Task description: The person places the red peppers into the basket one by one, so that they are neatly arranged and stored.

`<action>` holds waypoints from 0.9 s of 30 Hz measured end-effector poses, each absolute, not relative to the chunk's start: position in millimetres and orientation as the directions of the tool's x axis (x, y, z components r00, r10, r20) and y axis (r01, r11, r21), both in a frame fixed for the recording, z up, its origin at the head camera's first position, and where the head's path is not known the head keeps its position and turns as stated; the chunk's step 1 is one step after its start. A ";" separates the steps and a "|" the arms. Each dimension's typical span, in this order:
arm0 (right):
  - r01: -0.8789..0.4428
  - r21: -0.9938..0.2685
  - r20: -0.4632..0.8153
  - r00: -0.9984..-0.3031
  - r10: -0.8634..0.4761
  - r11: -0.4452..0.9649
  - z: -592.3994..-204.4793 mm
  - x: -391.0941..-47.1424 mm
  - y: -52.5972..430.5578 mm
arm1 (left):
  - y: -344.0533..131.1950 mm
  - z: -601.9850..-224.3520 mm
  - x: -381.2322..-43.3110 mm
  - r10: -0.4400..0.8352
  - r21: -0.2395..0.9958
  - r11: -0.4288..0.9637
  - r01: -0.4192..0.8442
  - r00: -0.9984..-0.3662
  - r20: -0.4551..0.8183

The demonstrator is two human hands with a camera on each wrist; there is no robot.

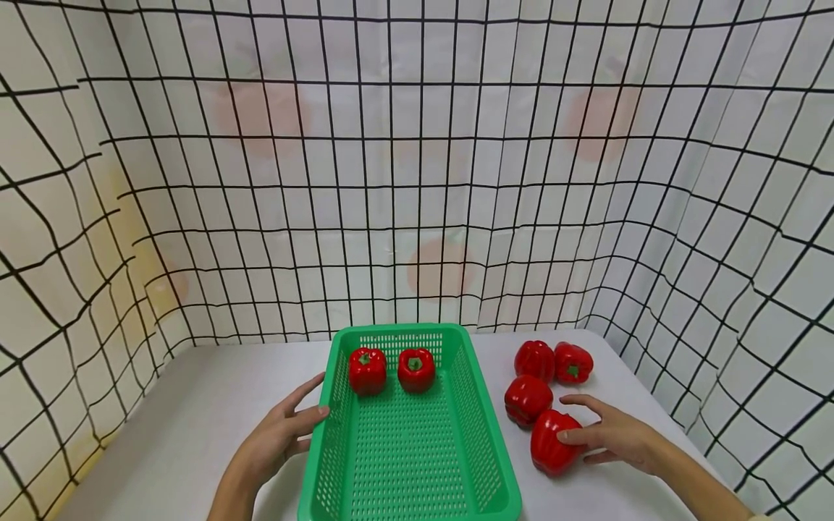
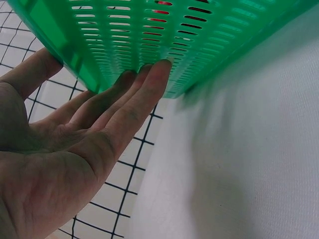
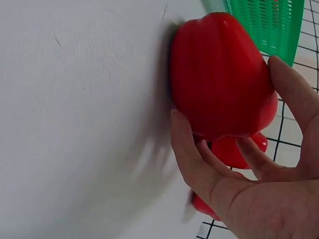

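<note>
A green perforated basket (image 1: 495,463) stands on the table, with two red bell peppers (image 1: 368,372) side by side at its far end. At the basket's left side is my left hand (image 1: 276,438), thumb at the rim; in the left wrist view its nearly straight fingers (image 2: 144,92) touch the slotted outer wall. My right hand (image 1: 619,438) holds a glossy red bell pepper (image 3: 219,74) between thumb and fingers, to the right of the basket. The pepper sits low over the white surface, its shadow close beside it.
Just beyond the held pepper lie three more red bell peppers (image 1: 528,399), grouped on the white table (image 1: 189,412). Black grid netting (image 1: 423,188) over pale sheeting walls the table at the back and both sides.
</note>
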State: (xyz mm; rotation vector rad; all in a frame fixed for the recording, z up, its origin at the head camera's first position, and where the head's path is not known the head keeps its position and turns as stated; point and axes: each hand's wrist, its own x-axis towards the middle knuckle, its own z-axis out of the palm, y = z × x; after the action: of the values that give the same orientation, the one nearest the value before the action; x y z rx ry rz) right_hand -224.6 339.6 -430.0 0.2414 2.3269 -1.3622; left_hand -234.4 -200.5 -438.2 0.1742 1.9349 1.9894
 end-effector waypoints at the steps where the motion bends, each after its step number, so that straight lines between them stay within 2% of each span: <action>1: 0.350 -0.791 -0.439 -0.896 -0.068 0.502 -428.8 -223.7 339.1 | -200.3 -438.2 -234.3 0.333 0.986 0.004 -0.169 -0.929 -0.161; 15: 0.249 -0.802 -0.341 -0.937 -0.073 0.543 -414.8 -220.0 337.0 | -200.6 -439.1 -234.3 0.340 0.986 -0.003 -0.166 -0.927 -0.155; 27: 0.196 -0.739 -0.302 -0.951 -0.057 0.644 -413.4 -221.2 336.0 | -200.9 -437.7 -233.6 0.348 0.986 -0.005 -0.169 -0.924 -0.157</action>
State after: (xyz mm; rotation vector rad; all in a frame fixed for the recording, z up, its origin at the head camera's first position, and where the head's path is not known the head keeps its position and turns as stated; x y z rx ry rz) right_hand -221.2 336.0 -413.4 0.1120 2.5675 -1.2059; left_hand -233.6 -200.9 -437.7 0.1848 1.9213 1.9918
